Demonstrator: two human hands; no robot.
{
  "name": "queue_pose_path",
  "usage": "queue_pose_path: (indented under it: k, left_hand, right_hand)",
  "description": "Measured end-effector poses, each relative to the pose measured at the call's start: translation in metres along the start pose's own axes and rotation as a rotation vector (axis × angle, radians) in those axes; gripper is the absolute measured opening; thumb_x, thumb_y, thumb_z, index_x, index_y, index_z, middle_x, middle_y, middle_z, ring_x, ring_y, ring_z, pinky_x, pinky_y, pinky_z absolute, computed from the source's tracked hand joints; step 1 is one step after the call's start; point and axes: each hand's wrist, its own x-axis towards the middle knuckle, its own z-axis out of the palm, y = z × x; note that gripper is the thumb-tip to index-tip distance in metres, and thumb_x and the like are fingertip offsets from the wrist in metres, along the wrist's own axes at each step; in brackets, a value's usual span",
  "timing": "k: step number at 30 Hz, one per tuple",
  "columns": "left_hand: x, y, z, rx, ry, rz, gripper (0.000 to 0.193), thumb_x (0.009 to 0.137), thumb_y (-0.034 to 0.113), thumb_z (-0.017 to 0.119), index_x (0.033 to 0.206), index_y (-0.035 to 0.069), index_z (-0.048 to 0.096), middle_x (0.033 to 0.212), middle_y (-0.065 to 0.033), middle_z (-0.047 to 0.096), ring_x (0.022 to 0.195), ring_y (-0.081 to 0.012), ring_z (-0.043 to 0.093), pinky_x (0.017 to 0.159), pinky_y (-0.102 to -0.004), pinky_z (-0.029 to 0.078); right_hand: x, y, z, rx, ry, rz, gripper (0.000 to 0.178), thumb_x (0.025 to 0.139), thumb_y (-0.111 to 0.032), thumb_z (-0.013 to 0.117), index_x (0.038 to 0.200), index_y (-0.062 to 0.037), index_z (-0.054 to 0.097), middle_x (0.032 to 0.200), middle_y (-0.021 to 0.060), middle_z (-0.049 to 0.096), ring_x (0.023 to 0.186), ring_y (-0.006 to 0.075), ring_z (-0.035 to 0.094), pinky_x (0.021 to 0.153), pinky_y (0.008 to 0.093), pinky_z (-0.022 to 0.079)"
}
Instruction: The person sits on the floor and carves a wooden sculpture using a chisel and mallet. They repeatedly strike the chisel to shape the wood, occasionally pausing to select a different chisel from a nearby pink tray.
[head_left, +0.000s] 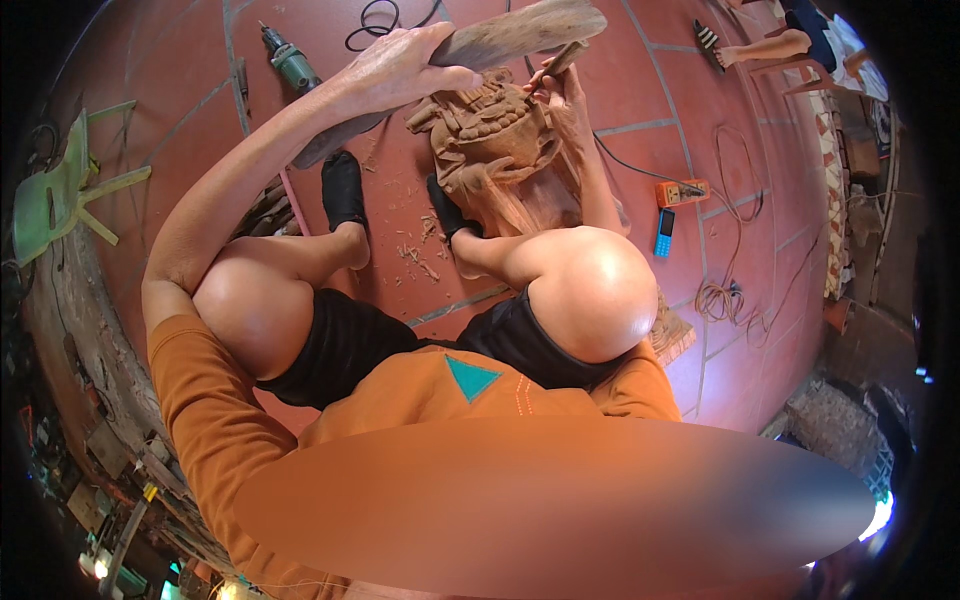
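A brown wood carving point(495, 150) with deep relief stands on the floor between my feet. My left hand point(405, 68) is closed around a long, weathered wooden mallet point(525, 32), whose broad end passes above the carving's far side. At the carving's far right, my right hand point(566, 100) grips a chisel point(567, 58), its handle end up near the mallet. The chisel's cutting tip is hard to make out against the wood. Wood chips point(418, 258) lie scattered between my feet.
A green power tool point(291, 66) lies on the tiles at the far left, by several hand tools point(265, 218). An orange socket box point(682, 192), blue phone point(664, 234) and coiled cord point(720, 297) are on the right. A green chair point(55, 190) lies left; another person's leg point(768, 47) shows far right.
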Motion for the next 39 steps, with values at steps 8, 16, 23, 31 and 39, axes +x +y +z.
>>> queue_pose_path:
  k: [8,16,23,31,39]
  left_hand:
    - [0.011,0.025,0.007,-0.168,0.248,0.125,0.064,0.09,0.054,0.069,0.111,-0.006,0.061,0.078,-0.0251,0.067,0.074,-0.0381,0.071,0.068,-0.0475,0.054]
    - [0.016,0.014,0.012,0.072,0.034,0.052,0.055,0.097,0.05,0.067,0.109,-0.002,0.054,0.074,-0.0224,0.064,0.069,-0.0365,0.067,0.065,-0.048,0.051]
    - [0.013,0.022,0.02,0.056,0.074,0.054,0.049,0.098,0.043,0.068,0.115,0.0,0.053,0.081,-0.0259,0.068,0.078,-0.0372,0.073,0.07,-0.0485,0.054]
    - [0.01,-0.006,0.016,0.021,-0.065,-0.138,0.068,0.092,0.059,0.068,0.113,-0.005,0.061,0.091,-0.0213,0.068,0.086,-0.0297,0.068,0.077,-0.0439,0.051]
    - [-0.011,-0.034,0.007,-0.141,-0.03,-0.243,0.074,0.089,0.062,0.069,0.123,-0.003,0.063,0.097,-0.0148,0.068,0.092,-0.0232,0.066,0.082,-0.0408,0.051]
  right_hand:
    - [-0.007,0.005,0.01,-0.293,-0.012,-0.162,0.021,0.107,-0.001,0.049,0.128,-0.0057,0.05,0.098,0.0105,0.067,0.086,0.0225,0.069,0.073,0.0351,0.054]
    - [-0.006,0.003,0.012,-0.375,0.016,-0.157,0.021,0.102,0.005,0.052,0.119,-0.0044,0.044,0.09,0.0168,0.07,0.085,0.0299,0.072,0.074,0.0397,0.055]
    - [-0.01,-0.002,0.012,-0.372,0.006,-0.129,0.021,0.102,0.004,0.051,0.119,-0.0064,0.043,0.093,0.0165,0.069,0.083,0.0314,0.071,0.076,0.0402,0.055]
    - [-0.006,0.018,0.006,0.037,0.24,0.033,0.012,0.109,-0.004,0.044,0.12,-0.0088,0.046,0.09,0.0074,0.066,0.082,0.0194,0.071,0.072,0.0312,0.057]
    - [-0.014,-0.003,-0.018,0.206,0.351,0.078,0.014,0.108,-0.007,0.05,0.12,-0.0038,0.043,0.095,0.0082,0.065,0.086,0.0203,0.072,0.076,0.0348,0.062]
